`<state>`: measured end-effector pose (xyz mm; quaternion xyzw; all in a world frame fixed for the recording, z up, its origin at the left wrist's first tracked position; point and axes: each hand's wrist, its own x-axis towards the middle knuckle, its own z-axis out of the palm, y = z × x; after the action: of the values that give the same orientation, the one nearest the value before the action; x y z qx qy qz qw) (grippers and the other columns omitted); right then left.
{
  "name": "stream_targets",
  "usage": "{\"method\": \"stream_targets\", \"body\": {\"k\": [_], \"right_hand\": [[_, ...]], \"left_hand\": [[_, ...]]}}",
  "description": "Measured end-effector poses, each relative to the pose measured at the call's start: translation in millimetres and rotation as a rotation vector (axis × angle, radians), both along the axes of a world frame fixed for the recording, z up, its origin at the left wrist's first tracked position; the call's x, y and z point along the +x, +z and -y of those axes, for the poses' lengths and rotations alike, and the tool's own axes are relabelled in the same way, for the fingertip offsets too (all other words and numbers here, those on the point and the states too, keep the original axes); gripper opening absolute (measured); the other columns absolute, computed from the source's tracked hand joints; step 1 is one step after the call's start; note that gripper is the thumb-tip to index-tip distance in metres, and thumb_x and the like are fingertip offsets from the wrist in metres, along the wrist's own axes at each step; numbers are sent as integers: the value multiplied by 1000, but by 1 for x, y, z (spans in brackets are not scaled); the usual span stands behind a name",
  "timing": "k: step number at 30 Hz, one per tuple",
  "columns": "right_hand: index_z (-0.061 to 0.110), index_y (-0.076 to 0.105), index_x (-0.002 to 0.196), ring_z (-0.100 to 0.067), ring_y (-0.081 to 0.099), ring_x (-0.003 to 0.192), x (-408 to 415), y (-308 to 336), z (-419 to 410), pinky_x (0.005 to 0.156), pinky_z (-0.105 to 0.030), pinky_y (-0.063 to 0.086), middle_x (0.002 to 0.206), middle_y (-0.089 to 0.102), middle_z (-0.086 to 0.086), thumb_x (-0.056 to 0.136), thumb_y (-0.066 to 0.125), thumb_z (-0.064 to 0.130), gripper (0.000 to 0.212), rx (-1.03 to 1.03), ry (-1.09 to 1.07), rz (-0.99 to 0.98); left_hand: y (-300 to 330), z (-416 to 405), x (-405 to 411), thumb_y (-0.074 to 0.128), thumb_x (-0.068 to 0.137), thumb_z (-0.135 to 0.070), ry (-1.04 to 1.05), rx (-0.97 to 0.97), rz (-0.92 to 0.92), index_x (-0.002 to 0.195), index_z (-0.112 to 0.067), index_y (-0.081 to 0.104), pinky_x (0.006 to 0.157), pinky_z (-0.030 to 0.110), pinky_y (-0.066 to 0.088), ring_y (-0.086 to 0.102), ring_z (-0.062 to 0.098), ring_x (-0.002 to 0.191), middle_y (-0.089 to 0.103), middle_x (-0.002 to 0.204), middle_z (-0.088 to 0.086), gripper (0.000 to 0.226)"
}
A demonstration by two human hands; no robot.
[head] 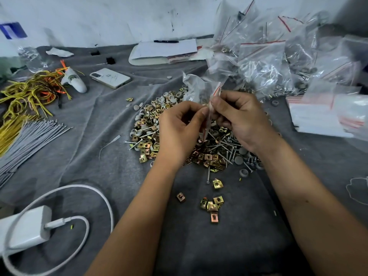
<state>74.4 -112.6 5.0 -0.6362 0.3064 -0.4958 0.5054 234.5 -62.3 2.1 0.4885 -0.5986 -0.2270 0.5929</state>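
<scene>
Clear plastic bag (199, 86) pinched by two hands: left hand (179, 130), right hand (241, 118).

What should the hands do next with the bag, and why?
Probably slide the pinch along the red strip of the bag to press it shut. The left hand and the right hand both pinch the bag at that strip above the pile of clips and screws, and filled bags lie at the right. Whether it holds parts yet is unclear.
</scene>
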Motion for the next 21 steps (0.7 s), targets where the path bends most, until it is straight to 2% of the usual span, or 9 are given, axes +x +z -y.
{"method": "stream_targets", "body": {"k": [3,5,7,9,11,13,15,19,21], "right_hand": [[10,72,87,-8,57,64,-3,1,0,56,-16,46,73,66,-3,94,69,27,19,-14,10,6],[7,66,76,-10,52,61,-4,1,-1,54,-22,43,66,61,-8,93,67,21,22,-110,-78,-84],[7,57,66,-8,44,56,-3,0,-1,52,-25,37,58,52,-3,87,65,18,25,-248,-222,-235],[12,51,67,-8,41,56,0,0,-1,51,-26,34,60,47,3,82,64,14,20,-293,-311,-289],[12,51,76,-16,46,60,3,0,-3,52,-31,39,67,52,-7,82,64,9,15,-263,-344,-257],[7,51,82,-32,56,65,6,-1,-4,56,-41,49,75,58,-18,84,65,8,14,-279,-346,-240],[4,51,85,-36,62,70,9,-2,-5,61,-47,53,77,60,-18,87,68,10,18,-326,-336,-251],[13,52,84,-14,57,60,2,1,-3,52,-26,46,71,59,-4,87,73,9,22,-382,-459,-229],[12,54,84,-13,55,59,-1,3,-2,50,-29,46,71,59,-3,83,71,4,19,-416,-544,-239]], "left_hand": [[-1,-1,1,67,98,-9,140,-100,159,87,-3,70,61,43,57,67,21,64,69,72,4,13],[0,-1,3,68,95,-9,268,-180,210,83,-6,68,59,37,54,62,13,62,66,71,-1,12],[0,-1,6,68,93,-8,344,-249,241,83,-7,68,59,33,52,60,11,62,65,72,-3,10],[-1,-1,6,67,93,-9,323,-254,294,85,-5,67,60,37,53,61,16,65,66,75,1,9],[-1,-1,2,70,90,-11,241,-207,381,85,-5,65,61,40,53,61,20,67,65,76,3,9],[-1,-1,-4,73,86,-15,188,-175,459,82,-6,62,61,41,49,57,20,66,62,74,3,15],[-2,-2,-6,75,86,-15,192,-179,482,77,-7,61,59,42,47,55,20,62,60,70,2,19],[3,-5,4,75,86,-10,324,-221,369,75,-7,64,57,40,51,59,17,60,63,69,0,15],[10,-6,14,76,78,-6,432,-266,301,78,-7,65,58,40,52,61,17,62,65,72,-1,12]]}}
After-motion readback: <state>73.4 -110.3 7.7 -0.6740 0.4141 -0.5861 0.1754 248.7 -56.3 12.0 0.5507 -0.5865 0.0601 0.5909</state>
